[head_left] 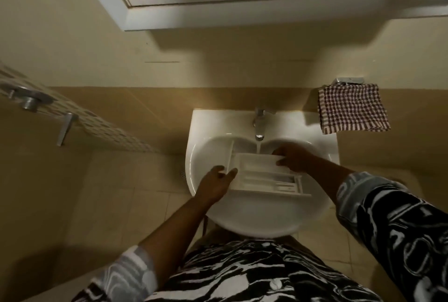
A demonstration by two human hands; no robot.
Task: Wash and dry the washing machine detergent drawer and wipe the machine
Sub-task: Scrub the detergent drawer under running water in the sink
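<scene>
Rinsing the detergent drawer [264, 177] under the running tap [259, 122], my left hand [215, 184] and right hand [294, 158] both gripping it; drying and wiping the machine are not yet done

The left forearm [174, 226] and right forearm [324, 175] both reach forward, angling inward toward each other. The left hand [218, 180] grips the left end of the drawer [264, 177], fingers and thumb closed on it. The right hand [294, 157] grips the far edge, across from the left hand's hold, fingers curled over it.
</scene>
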